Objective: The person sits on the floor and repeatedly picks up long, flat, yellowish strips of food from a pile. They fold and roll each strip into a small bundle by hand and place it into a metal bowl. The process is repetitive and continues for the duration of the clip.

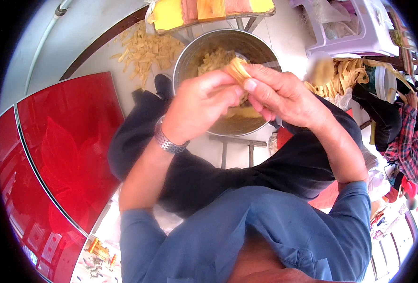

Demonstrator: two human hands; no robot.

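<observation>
Between my hands is a folded bundle of flat yellow strip (239,71), seemingly plant material, held above a wide metal pot (182,67). My right hand (288,95) pinches it between thumb and fingers. From the other side, the bent fingers of my left hand (203,102) close on the bundle, slightly blurred; that wrist wears a metal-band watch (166,138). Inside the pot lies a heap of pale yellow pieces (216,59). My hands hide part of the heap and the pot's middle.
Loose yellow pieces (150,49) lie on the floor left of the pot. A stool with a striped top (210,10) stands beyond it. At right are a lilac plastic stool (354,46), long yellow strips (343,76) and a seated person (405,134). Red glossy panels (71,141) flank my left.
</observation>
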